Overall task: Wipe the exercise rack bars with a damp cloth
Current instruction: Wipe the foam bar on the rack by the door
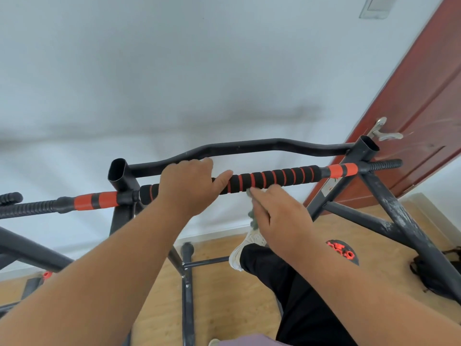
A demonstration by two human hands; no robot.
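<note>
Scanning left to right: rack's ribbed end grip (27, 208) sticks out at 9 o'clock, then an orange sleeve (96, 199), then the open-topped left upright (119, 171).

Left hand (185, 186) sits on the foam bar (274, 177), fingers curled over the top, thumb (223, 181) lying along the front. It grips the bar, looks like a steadying hold.

Foam bar runs centre frame, 9 to 3 o'clock, black with orange spiral bands. Bare bent steel bar (249, 148) is behind it at 12 o'clock.

Right hand (279, 216) is just below the foam bar, at about 5 o'clock from the left hand. Fingers are bunched round a green cloth (253, 213); a wad hangs out below the hand, and its top edge touches the bar's underside.

Handling, my read: cloth is light, limp, damp, so keep it wadded in the palm and wrap it round the bar. Foam is soft, grippy and will drag on wet cloth, so use short strokes. Steel tube is stiff and smooth, so long strokes are fine there. Rack looks heavy, unlikely to shift.

Right upright (369, 148) at 2 o'clock, scuffed diagonal brace (399, 216) below, red door (424, 108) behind.
</note>
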